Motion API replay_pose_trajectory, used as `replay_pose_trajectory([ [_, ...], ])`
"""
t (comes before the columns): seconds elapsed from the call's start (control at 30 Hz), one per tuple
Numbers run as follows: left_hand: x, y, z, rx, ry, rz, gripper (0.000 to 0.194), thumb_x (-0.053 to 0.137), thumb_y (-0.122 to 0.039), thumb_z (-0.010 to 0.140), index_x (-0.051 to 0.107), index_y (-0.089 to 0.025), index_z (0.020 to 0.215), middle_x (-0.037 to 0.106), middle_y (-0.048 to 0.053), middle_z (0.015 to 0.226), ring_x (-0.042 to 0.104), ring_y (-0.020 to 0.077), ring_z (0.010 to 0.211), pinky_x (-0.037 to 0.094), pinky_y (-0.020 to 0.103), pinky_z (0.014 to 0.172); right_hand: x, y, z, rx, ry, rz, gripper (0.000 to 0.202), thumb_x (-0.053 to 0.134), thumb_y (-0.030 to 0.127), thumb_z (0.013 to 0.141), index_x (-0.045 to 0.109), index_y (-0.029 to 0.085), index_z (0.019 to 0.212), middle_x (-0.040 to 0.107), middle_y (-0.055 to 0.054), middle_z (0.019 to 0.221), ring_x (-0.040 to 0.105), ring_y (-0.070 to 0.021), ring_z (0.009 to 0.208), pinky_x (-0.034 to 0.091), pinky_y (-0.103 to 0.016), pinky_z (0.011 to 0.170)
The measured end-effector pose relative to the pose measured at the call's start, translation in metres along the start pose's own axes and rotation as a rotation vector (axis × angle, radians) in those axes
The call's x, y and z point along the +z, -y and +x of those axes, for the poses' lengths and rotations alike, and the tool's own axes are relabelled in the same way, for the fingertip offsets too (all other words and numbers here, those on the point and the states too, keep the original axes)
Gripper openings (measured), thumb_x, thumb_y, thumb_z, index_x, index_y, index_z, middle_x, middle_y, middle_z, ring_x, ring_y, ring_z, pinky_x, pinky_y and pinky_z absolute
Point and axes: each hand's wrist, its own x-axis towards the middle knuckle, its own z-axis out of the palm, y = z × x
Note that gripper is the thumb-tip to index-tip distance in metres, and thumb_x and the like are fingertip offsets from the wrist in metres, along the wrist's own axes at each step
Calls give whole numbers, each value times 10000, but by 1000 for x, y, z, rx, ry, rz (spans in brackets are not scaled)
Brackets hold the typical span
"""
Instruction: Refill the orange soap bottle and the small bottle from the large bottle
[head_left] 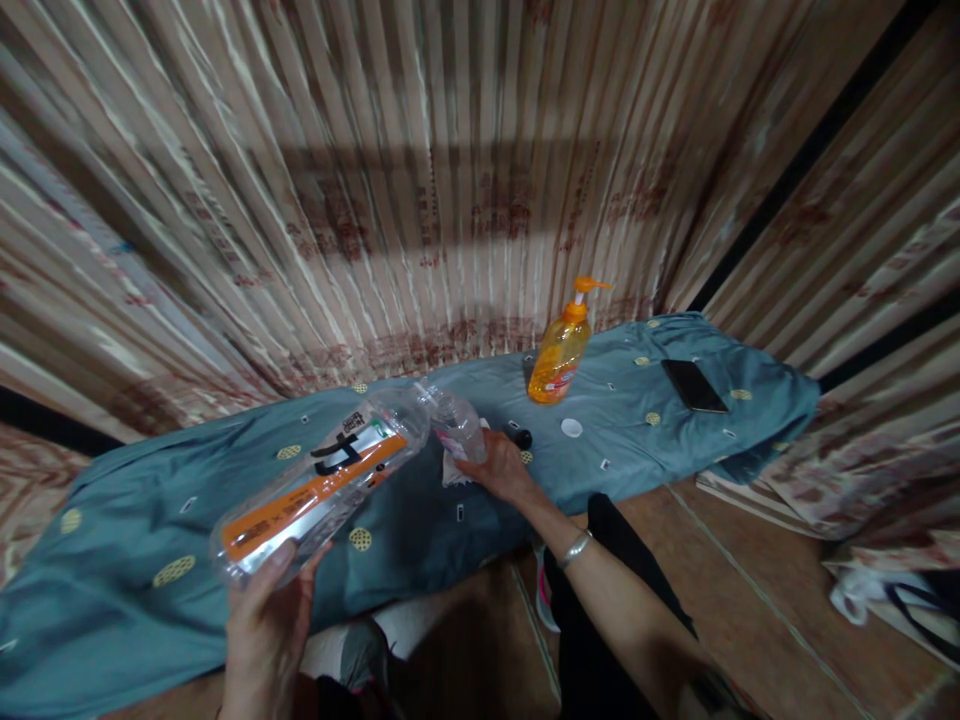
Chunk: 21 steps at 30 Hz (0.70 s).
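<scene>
1. Left hand (270, 590): gripping base end of large clear plastic bottle (315, 490) with orange-and-silver label; bottle tilted over the surface (420, 560), neck pointing away.
2. Right hand (499, 465): closed around small clear plastic bottle (459, 428), also tilted; white tissue-like piece (454, 472) just under it.
3. Progress: necks brought together, seem to meet; can't tell if joined or merely touching. No liquid made out in either bottle. Looks mid-step; judged as left: parting the bottles and setting both down.
4. Beyond right hand: small black object (517, 435), then white disc (571, 428), maybe a cap, lying flat. Neither in hand.
5. Farther: dark smartphone (694, 385) flat at right; orange pump bottle (559, 360) upright, partly filled, pump on, untouched.
6. Back: patterned curtain (465, 200).
</scene>
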Motion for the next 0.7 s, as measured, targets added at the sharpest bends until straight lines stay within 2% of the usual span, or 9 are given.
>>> replay_pose_trajectory([
  [0.13,1,0,0,2,25,-4,525,891,-230,337,671,-235,813,748,49,1069,573,395,1304,591,487,975,-2,0,0,23,4,-8,431,855,354,819,686,153,1161,784,-151,1110,744,-299,1105,571,-368,954],
  [0.4,1,-1,-3,30,40,3,513,906,-235,346,678,-236,806,745,46,1113,573,379,1313,612,438,943,2,-3,1,1,8,-6,403,854,341,821,689,182,1152,791,-135,1111,750,-291,1083,581,-368,951],
  [0.53,-2,1,-2,37,37,5,516,918,-247,345,692,-237,810,753,56,1077,599,379,1268,630,411,886,5,-3,0,13,11,-38,424,849,350,824,681,166,1167,788,-149,1107,750,-297,1080,582,-370,953],
  [0.7,-3,5,0,85,95,22,518,919,-240,390,733,-238,873,762,55,1060,689,333,1086,634,334,726,9,-5,-1,14,-2,-41,508,853,340,818,647,183,1255,777,-133,1135,743,-288,1106,576,-356,959],
])
